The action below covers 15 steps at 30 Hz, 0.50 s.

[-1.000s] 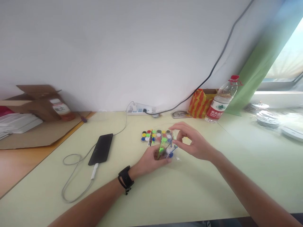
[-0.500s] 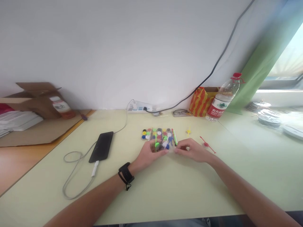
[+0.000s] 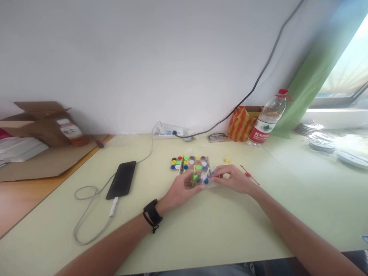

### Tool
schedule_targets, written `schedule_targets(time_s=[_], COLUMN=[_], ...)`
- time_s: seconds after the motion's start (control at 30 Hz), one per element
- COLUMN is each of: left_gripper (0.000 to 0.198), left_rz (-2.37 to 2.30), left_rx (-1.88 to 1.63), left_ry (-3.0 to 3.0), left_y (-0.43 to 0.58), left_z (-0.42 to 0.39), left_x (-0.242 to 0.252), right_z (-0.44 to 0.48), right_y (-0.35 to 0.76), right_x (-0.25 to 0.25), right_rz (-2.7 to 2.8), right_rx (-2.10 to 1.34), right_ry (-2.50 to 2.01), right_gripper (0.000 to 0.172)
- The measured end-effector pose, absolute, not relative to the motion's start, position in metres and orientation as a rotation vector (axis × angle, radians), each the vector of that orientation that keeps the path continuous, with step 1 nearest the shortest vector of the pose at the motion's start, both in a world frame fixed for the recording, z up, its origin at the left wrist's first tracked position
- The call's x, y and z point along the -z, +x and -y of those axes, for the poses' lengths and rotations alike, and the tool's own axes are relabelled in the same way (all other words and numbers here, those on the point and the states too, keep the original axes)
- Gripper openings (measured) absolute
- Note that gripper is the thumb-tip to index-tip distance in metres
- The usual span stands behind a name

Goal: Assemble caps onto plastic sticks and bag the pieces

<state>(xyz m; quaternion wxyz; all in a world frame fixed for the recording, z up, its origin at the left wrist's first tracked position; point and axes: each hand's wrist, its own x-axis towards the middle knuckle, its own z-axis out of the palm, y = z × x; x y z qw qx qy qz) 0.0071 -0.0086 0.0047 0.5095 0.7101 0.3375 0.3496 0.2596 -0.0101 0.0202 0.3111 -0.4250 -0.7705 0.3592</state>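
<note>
My left hand (image 3: 179, 189), with a black band on the wrist, is curled around a clear plastic bag (image 3: 212, 184). Inside or against the bag are a green arrow spinner (image 3: 195, 177), a white piece and a blue arrow spinner (image 3: 206, 181). The fingertips of my right hand (image 3: 237, 180) are pinched at the blue spinner's upper end. Just behind the bag lie several coloured round discs (image 3: 178, 167) in rows, partly covered by it. A red arrow spinner (image 3: 247, 174) lies right of my right hand, and a yellow one (image 3: 227, 159) lies behind it.
A black phone (image 3: 122, 180) with a white cable lies at left. Along the wall are a power strip (image 3: 166, 131), glasses (image 3: 217, 137), a striped bag (image 3: 238, 124) and a large water bottle (image 3: 265, 122). Stacked white discs (image 3: 322, 142) stand at right, cardboard (image 3: 43, 163) at far left.
My right hand has moved slightly up and now pinches the blue spinner rather than the bag's edge. The bag has tilted a little in my left hand. The view has shifted slightly.
</note>
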Motion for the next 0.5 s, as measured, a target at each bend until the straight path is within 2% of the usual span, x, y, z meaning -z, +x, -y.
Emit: schedule_targets(time_s=[0.13, 0.2, 0.5], left_gripper=[0.049, 0.047, 0.059], left_rz=[-0.812, -0.805, -0.793], left_rx=[-0.840, -0.822, -0.850], left_ry=[1.757, 1.770, 1.842], left_y=[0.007, 0.007, 0.008], left_z=[0.010, 0.012, 0.013], left_x=[-0.003, -0.003, -0.007], right_z=[0.012, 0.013, 0.015], right_y=[0.262, 0.262, 0.259], right_x=[-0.025, -0.028, -0.032], right_rz=[2.116, 2.094, 1.854], right_rx=[-0.918, -0.878, -0.907], right_ry=[-1.086, -1.080, -0.946], right_gripper=[0.030, 0.034, 0.027])
